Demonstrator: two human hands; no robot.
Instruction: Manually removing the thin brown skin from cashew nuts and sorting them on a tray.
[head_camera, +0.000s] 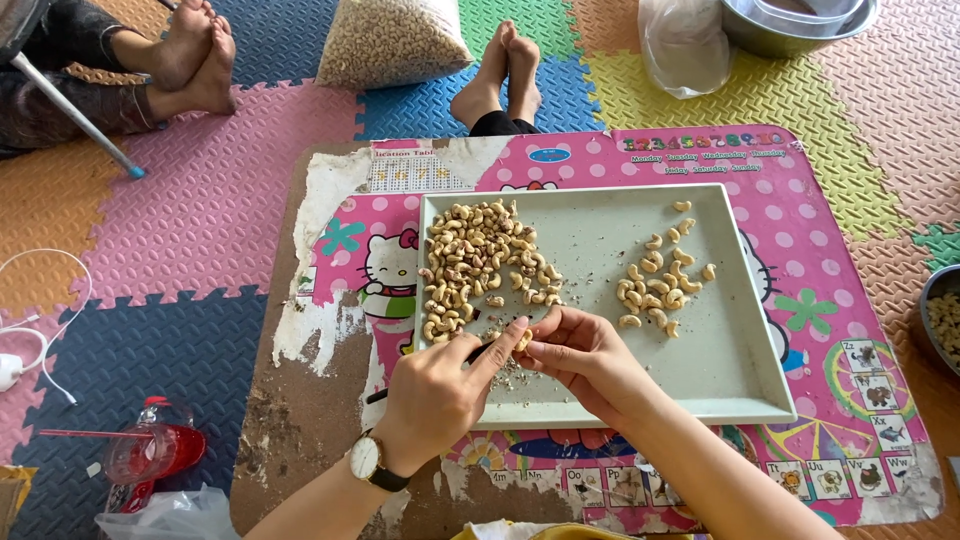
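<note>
A single cashew nut (523, 340) is pinched between the fingertips of the right hand (585, 360), over the near-left part of a shallow grey tray (740, 385). The nut is judged light, small, curved and brittle, its smooth skin apt to slip; it is best held by its two ends, with the flat sides left free. The left hand (432, 400), wearing a wristwatch (366, 458), is closed around a thin dark tool (478, 352) whose tip meets the nut. Flakes of skin (510, 375) lie below. To the left in the tray sits a heap of unpeeled nuts (475, 265); to the right, a smaller group of pale nuts (660, 285). The tray rests on a worn pink surface (300, 420) over a foam floor mat (200, 210).
</note>
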